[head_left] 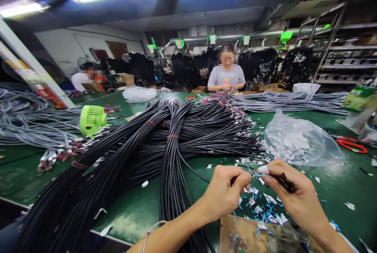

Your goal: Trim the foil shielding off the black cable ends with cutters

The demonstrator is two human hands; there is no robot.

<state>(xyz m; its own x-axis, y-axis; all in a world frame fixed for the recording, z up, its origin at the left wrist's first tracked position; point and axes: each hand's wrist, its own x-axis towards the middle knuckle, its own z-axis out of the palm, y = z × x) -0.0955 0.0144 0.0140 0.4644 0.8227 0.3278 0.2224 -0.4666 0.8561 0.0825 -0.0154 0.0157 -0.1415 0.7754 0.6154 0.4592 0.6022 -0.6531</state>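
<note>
My left hand (225, 192) is closed in a pinch just above the green table (141, 206), its fingertips on the thin coloured wire ends of a black cable (194, 171). My right hand (291, 192) meets it from the right, closed on a small white connector (263, 170) and a dark cable end (285, 182). Under both hands lie white paper scraps and blue wire clippings (265, 210). A big pile of bundled black cables (165, 143) fans out to my left.
A clear plastic bag of white parts (300, 141) lies right of the pile, red-handled scissors (352, 145) beyond it. A green fan (92, 119) and grey cables (26, 123) sit at left. A cardboard piece (244, 237) lies at the near edge. A person (226, 74) sits across; another person (88, 76) is far left.
</note>
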